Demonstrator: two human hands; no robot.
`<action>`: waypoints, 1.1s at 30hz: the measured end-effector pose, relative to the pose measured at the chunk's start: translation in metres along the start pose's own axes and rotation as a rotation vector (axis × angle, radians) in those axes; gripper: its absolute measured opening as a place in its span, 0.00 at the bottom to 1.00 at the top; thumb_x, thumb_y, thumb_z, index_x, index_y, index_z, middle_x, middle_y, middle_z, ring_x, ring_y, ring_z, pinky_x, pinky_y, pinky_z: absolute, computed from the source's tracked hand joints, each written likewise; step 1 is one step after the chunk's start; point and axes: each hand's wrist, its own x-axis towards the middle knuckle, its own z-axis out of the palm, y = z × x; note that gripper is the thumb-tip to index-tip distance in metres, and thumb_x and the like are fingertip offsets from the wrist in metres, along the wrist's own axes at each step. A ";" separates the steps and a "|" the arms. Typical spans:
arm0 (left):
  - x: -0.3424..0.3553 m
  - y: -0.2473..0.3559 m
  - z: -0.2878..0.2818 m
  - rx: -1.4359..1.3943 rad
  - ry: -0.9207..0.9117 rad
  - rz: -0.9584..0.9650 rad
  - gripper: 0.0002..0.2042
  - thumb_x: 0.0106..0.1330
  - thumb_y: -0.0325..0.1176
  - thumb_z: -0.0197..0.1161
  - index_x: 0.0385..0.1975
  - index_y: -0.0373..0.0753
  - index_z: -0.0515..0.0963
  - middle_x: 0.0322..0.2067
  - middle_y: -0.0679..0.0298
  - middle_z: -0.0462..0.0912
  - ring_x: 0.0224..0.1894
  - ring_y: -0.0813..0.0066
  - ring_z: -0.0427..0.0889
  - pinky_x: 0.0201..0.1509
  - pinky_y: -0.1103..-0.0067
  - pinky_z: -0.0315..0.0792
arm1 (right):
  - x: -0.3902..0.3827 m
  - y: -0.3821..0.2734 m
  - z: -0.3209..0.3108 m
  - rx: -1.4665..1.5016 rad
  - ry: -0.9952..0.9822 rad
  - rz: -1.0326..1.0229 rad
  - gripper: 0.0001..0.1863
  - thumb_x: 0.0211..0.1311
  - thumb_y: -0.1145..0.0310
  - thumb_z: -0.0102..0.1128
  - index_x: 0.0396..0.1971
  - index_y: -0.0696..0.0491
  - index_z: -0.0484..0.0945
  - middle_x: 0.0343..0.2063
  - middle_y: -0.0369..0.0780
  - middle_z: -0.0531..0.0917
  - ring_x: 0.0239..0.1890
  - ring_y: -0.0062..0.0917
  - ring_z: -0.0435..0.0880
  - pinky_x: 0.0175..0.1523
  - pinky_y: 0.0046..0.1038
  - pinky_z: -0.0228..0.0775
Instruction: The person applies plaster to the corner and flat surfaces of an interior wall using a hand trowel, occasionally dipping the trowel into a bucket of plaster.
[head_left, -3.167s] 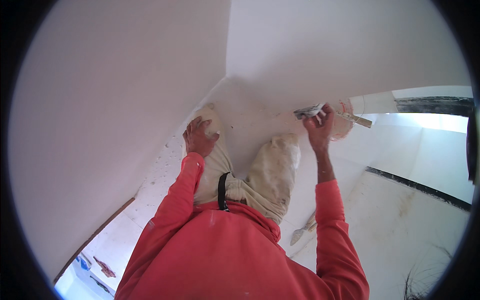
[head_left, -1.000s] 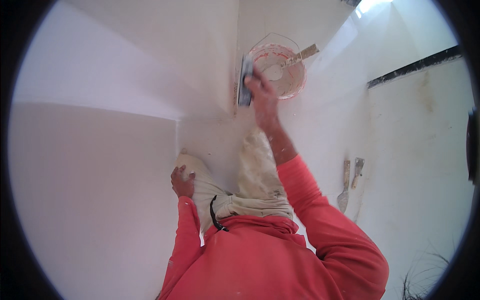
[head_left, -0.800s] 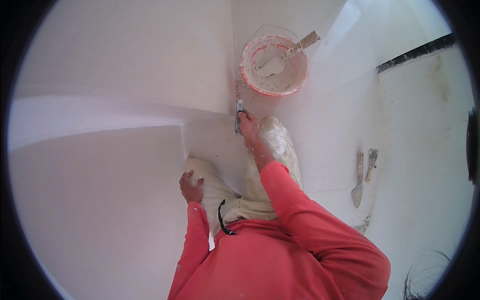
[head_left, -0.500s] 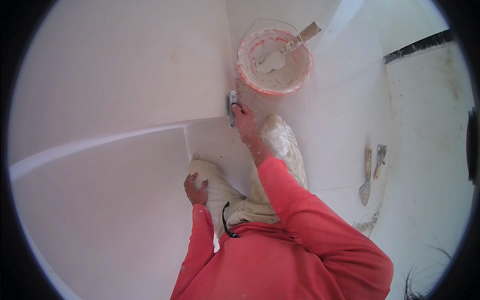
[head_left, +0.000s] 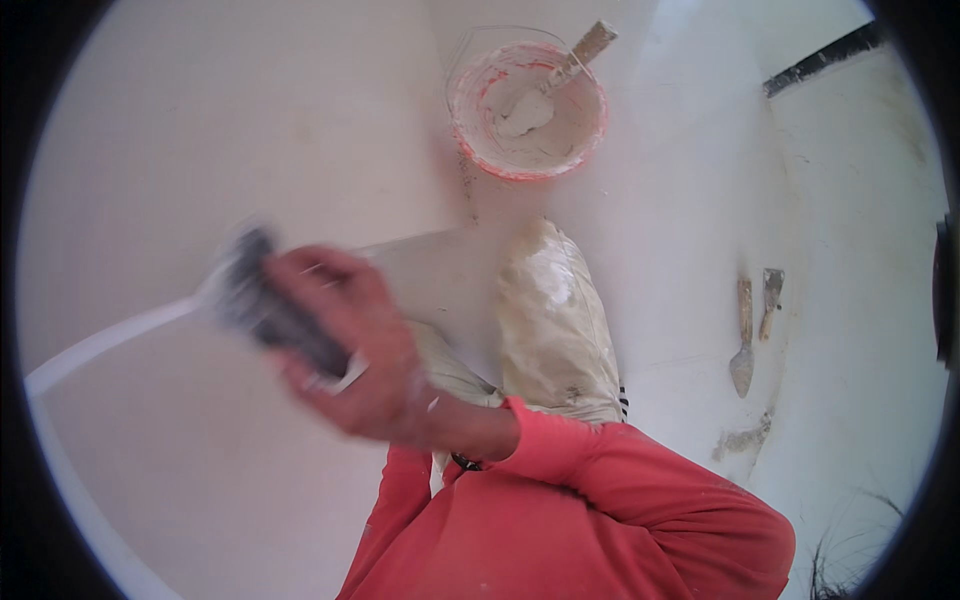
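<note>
My right hand (head_left: 360, 340) is wrapped round the dark handle of a plastering trowel (head_left: 245, 280), both smeared by motion. The trowel's pale blade is against or just in front of the white wall, over the light strip (head_left: 120, 345) that runs along it; contact cannot be made out. My right forearm crosses in front of my body. My left hand is hidden behind it, and only the red left sleeve (head_left: 400, 490) shows. Beyond my knee stands a red-rimmed bucket (head_left: 470, 140) of whitish paste, with a caked, long-handled tool (head_left: 580, 60) leaning in it.
On the floor to the right lie a pointed trowel (head_left: 741, 365) with a wooden handle and a putty knife (head_left: 772, 290). A dark strip (head_left: 820, 60) lines the top of the pale surface at far right. My bent knee (head_left: 545, 270) is between bucket and body.
My right hand has swung from the corner beside the bucket left and nearer along the wall with the trowel. My left hand, earlier on my knee, is now covered. The view has shifted slightly.
</note>
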 end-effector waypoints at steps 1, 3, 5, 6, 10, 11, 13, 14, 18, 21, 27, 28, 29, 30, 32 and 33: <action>-0.008 -0.033 -0.006 -0.051 0.085 0.102 0.23 0.57 0.34 0.69 0.54 0.39 0.74 0.55 0.53 0.71 0.61 0.56 0.67 0.68 0.67 0.59 | -0.004 0.025 -0.003 -0.073 0.080 -0.029 0.29 0.54 0.71 0.64 0.58 0.59 0.71 0.52 0.49 0.73 0.51 0.42 0.72 0.59 0.39 0.66; 0.010 0.035 0.019 0.045 -0.086 -0.016 0.24 0.56 0.34 0.70 0.54 0.39 0.75 0.56 0.53 0.70 0.61 0.55 0.67 0.68 0.67 0.60 | -0.008 0.114 -0.052 0.003 0.311 0.510 0.25 0.62 0.65 0.61 0.57 0.58 0.73 0.49 0.45 0.78 0.44 0.29 0.78 0.53 0.29 0.71; 0.012 0.069 0.011 0.112 -0.152 -0.114 0.24 0.55 0.35 0.70 0.53 0.40 0.75 0.57 0.51 0.70 0.62 0.55 0.67 0.68 0.66 0.60 | -0.014 0.194 -0.097 -0.045 0.404 0.739 0.26 0.63 0.61 0.60 0.57 0.60 0.74 0.45 0.47 0.82 0.45 0.28 0.82 0.51 0.29 0.73; 0.016 0.075 0.008 0.100 -0.149 -0.135 0.24 0.54 0.35 0.71 0.52 0.41 0.75 0.58 0.51 0.70 0.63 0.54 0.66 0.68 0.65 0.60 | -0.022 0.240 -0.115 -0.180 0.423 0.769 0.27 0.61 0.59 0.61 0.57 0.60 0.74 0.44 0.47 0.83 0.43 0.29 0.83 0.52 0.29 0.73; 0.016 0.076 0.002 0.062 -0.131 -0.140 0.24 0.54 0.36 0.71 0.52 0.42 0.75 0.58 0.50 0.70 0.64 0.53 0.66 0.68 0.64 0.60 | -0.043 0.302 -0.136 -0.335 0.424 0.935 0.29 0.56 0.56 0.62 0.53 0.60 0.77 0.44 0.48 0.84 0.44 0.34 0.84 0.54 0.31 0.72; 0.015 0.075 0.001 0.088 -0.129 -0.129 0.24 0.54 0.36 0.71 0.52 0.42 0.75 0.58 0.50 0.70 0.64 0.53 0.66 0.68 0.64 0.60 | -0.043 0.299 -0.132 -0.275 0.412 0.943 0.28 0.57 0.56 0.62 0.53 0.60 0.77 0.44 0.48 0.83 0.45 0.35 0.83 0.55 0.32 0.72; 0.015 0.074 0.002 0.132 -0.125 -0.103 0.23 0.54 0.36 0.70 0.51 0.42 0.76 0.58 0.50 0.70 0.63 0.53 0.66 0.68 0.64 0.61 | -0.038 0.281 -0.117 -0.158 0.390 0.950 0.27 0.57 0.57 0.62 0.53 0.59 0.77 0.45 0.49 0.82 0.47 0.38 0.82 0.56 0.34 0.71; 0.015 0.070 0.002 0.134 -0.122 -0.092 0.23 0.54 0.36 0.70 0.51 0.42 0.76 0.58 0.50 0.70 0.63 0.53 0.66 0.67 0.63 0.61 | -0.033 0.259 -0.102 -0.175 0.355 0.870 0.27 0.57 0.59 0.63 0.54 0.58 0.76 0.46 0.49 0.81 0.48 0.38 0.81 0.56 0.34 0.71; 0.010 0.052 0.004 0.129 -0.126 -0.061 0.23 0.54 0.35 0.70 0.51 0.42 0.76 0.57 0.49 0.70 0.63 0.52 0.66 0.67 0.63 0.60 | -0.018 0.093 -0.038 -0.209 0.139 0.418 0.28 0.59 0.64 0.64 0.60 0.54 0.71 0.49 0.42 0.76 0.49 0.29 0.76 0.54 0.31 0.70; 0.018 0.056 0.013 0.108 -0.141 -0.055 0.23 0.54 0.35 0.71 0.51 0.41 0.75 0.57 0.49 0.70 0.63 0.52 0.66 0.67 0.63 0.60 | -0.037 0.070 -0.025 0.264 0.373 0.465 0.29 0.62 0.65 0.60 0.63 0.52 0.66 0.49 0.37 0.75 0.49 0.22 0.75 0.53 0.26 0.69; 0.016 0.061 0.003 0.130 -0.151 -0.086 0.24 0.54 0.34 0.71 0.52 0.40 0.75 0.57 0.49 0.70 0.63 0.51 0.65 0.68 0.64 0.59 | -0.075 0.212 -0.066 1.049 1.074 1.148 0.18 0.64 0.60 0.54 0.51 0.48 0.68 0.49 0.44 0.71 0.50 0.33 0.73 0.55 0.40 0.72; 0.015 0.063 0.001 0.125 -0.151 -0.101 0.24 0.54 0.34 0.71 0.52 0.40 0.75 0.57 0.49 0.70 0.63 0.51 0.65 0.68 0.64 0.59 | -0.078 0.234 -0.070 1.110 1.218 1.177 0.17 0.63 0.60 0.54 0.49 0.47 0.68 0.50 0.46 0.70 0.50 0.36 0.73 0.55 0.43 0.72; 0.016 0.067 0.001 0.120 -0.153 -0.110 0.24 0.54 0.34 0.71 0.52 0.40 0.75 0.58 0.49 0.70 0.63 0.51 0.65 0.68 0.64 0.59 | -0.080 0.258 -0.078 1.158 1.242 1.142 0.18 0.62 0.60 0.55 0.50 0.46 0.67 0.51 0.47 0.69 0.51 0.38 0.73 0.55 0.45 0.72; 0.018 0.071 0.001 0.116 -0.160 -0.098 0.24 0.54 0.34 0.71 0.52 0.40 0.75 0.58 0.49 0.69 0.63 0.51 0.65 0.68 0.64 0.59 | -0.082 0.281 -0.087 1.207 1.271 1.102 0.19 0.61 0.60 0.56 0.51 0.45 0.67 0.52 0.48 0.69 0.51 0.39 0.72 0.55 0.46 0.71; 0.021 0.074 0.002 0.105 -0.164 -0.088 0.24 0.54 0.34 0.71 0.52 0.40 0.75 0.58 0.49 0.69 0.63 0.51 0.65 0.68 0.64 0.59 | -0.080 0.308 -0.095 1.251 1.301 1.097 0.20 0.61 0.60 0.57 0.52 0.44 0.67 0.52 0.49 0.68 0.52 0.41 0.72 0.56 0.48 0.71; 0.020 0.076 0.000 0.116 -0.169 -0.117 0.24 0.54 0.33 0.71 0.52 0.40 0.75 0.58 0.49 0.69 0.64 0.52 0.65 0.68 0.64 0.59 | -0.078 0.316 -0.097 1.252 1.307 1.123 0.20 0.61 0.60 0.57 0.53 0.44 0.67 0.52 0.49 0.68 0.52 0.41 0.72 0.56 0.48 0.71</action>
